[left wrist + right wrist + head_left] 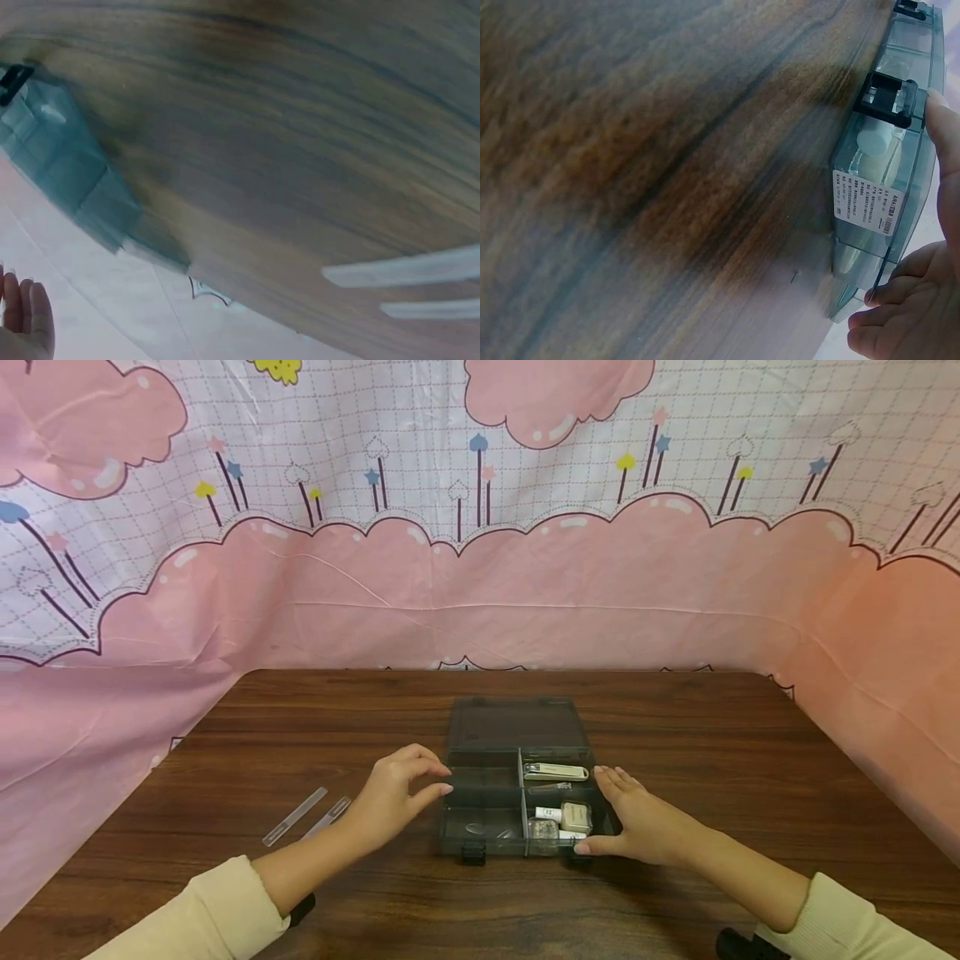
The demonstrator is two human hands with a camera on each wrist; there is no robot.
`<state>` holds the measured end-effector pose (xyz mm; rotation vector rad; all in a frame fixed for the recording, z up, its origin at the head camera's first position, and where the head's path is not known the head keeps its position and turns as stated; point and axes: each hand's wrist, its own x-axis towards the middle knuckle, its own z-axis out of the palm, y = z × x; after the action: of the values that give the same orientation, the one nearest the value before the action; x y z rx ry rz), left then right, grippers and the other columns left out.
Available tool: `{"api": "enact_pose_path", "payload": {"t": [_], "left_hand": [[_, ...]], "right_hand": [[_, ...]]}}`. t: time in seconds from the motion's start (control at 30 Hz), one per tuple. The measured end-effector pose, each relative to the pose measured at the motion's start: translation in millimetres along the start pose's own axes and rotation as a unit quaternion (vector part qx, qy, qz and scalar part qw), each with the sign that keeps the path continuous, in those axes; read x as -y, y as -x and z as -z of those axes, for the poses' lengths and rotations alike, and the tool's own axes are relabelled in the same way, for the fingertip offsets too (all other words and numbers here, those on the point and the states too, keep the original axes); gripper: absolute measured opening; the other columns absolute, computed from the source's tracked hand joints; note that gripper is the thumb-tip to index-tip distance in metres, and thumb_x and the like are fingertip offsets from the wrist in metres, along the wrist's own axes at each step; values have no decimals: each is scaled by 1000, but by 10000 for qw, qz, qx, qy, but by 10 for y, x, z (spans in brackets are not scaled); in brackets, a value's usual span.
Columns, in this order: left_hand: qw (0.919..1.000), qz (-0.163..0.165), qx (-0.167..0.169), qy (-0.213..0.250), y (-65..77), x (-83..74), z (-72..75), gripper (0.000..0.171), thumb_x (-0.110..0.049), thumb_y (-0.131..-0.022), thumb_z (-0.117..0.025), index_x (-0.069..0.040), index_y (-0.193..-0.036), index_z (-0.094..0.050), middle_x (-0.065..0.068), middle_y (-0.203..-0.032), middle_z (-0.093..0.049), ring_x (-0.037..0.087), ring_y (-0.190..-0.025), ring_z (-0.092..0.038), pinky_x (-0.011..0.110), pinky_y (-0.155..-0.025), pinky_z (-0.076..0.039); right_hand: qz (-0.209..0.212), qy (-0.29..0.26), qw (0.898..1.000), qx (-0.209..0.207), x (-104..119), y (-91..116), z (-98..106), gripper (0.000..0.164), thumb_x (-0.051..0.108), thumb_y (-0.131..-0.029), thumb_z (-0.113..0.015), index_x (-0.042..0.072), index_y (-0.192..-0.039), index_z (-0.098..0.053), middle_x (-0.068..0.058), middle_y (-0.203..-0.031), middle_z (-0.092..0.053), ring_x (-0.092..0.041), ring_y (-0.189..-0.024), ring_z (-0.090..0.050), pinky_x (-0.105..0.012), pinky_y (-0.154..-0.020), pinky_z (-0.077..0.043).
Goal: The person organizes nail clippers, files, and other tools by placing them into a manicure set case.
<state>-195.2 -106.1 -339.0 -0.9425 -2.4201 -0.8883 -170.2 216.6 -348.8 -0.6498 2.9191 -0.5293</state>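
A dark translucent compartment box (483, 793) stands on the table with its lid (517, 722) laid back. My left hand (401, 789) hovers by the box's left side, thumb and fingers apart, nothing seen between them. My right hand (637, 818) rests against the right side, fingers extended along the edge, thumb touching the front right corner. In the right compartments lie a nail clipper (555, 772), a small clear piece (550, 787) and two nail polish bottles (576, 817) with white caps. Small clear pieces (475, 828) sit in the front left compartment.
Two translucent plastic strips (295, 817) lie left of the box, one partly behind my left forearm. Two black latches (885, 99) are on the box front, and a printed label (865, 201) shows there. Patterned pink cloth (525, 602) hangs around the wooden table (322, 718).
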Motion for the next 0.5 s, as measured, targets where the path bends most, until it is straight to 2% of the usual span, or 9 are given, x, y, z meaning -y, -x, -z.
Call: {"api": "enact_pose_path", "payload": {"t": [0.13, 0.33, 0.5], "left_hand": [[9997, 127, -154, -171, 35, 38, 99, 15, -9, -75, -75, -3, -88, -70, 3, -90, -64, 17, -83, -63, 27, -69, -54], [9983, 274, -406, -307, 113, 106, 234, 16, -8, -73, -76, -2, -87, -70, 5, -89, -64, 18, -78, -62, 20, -59, -49], [9962, 390, -608, -487, 198, 165, 328, 16, -7, -72, -77, -2, -85, -70, 5, -87, -65, 20, -80, -64, 23, -64, -53]], "right_hand": [[-33, -35, 10000, 18, 2, -2, 3, 111, 67, -74, -61, -13, -141, -23, -33, -146, -25, -52, -134, -21, -63, -104, -27], [-59, -46, 10000, 11, 14, -1, 6, 110, 66, -74, -61, -12, -141, -23, -33, -146, -25, -52, -134, -21, -63, -104, -27], [-65, -13, 10000, 21, 26, 2, 12, 111, 67, -74, -61, -13, -141, -23, -33, -146, -25, -52, -134, -20, -64, -104, -26]]}}
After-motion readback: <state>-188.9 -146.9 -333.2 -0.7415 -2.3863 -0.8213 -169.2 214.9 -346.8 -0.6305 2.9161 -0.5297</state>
